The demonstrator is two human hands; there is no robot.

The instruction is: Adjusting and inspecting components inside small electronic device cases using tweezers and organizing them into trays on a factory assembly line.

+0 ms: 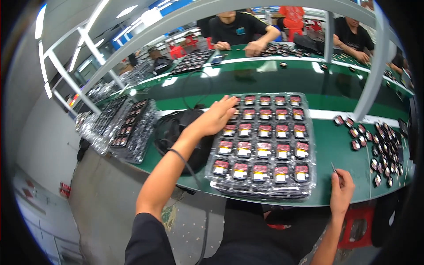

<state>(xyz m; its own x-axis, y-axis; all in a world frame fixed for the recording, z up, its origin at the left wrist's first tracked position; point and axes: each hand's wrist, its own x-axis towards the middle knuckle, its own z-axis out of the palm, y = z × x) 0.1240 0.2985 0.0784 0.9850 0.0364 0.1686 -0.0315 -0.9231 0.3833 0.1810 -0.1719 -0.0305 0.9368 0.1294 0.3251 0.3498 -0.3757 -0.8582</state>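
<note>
"Reaching across to the far left corner of the clear plastic tray (pixel 313 176), that left hand (pixel 217 117) has its fingers stretched out. Are they gripping a piece?"

"I can't tell from here. They cover part of the corner pieces, and the fingertips are hard to make out."

"And the right hand (pixel 342 190)?"

"That one's at the bench's near edge, to the right of the tray and apart from it. Thumb and forefinger are closed on a thin grey tool (pixel 333 167), its tip pointing up and away."

"Where's the tray itself?"

"Right in front of the person, on the green bench (pixel 324 150), with more plastic layers under its near edge. Small black cases (pixel 264 150) with red and white labels sit in it, five rows of five."

"What's around it?"

"A black bag (pixel 176 132) just left, with a dark cable (pixel 190 168) passing in front of the left forearm. Farther left, wrapped stacks (pixel 143 143). Over on the right, a scatter of loose pieces (pixel 384 150). Across the green belt (pixel 238 84), a co-worker (pixel 240 31) in a dark shirt."
</note>
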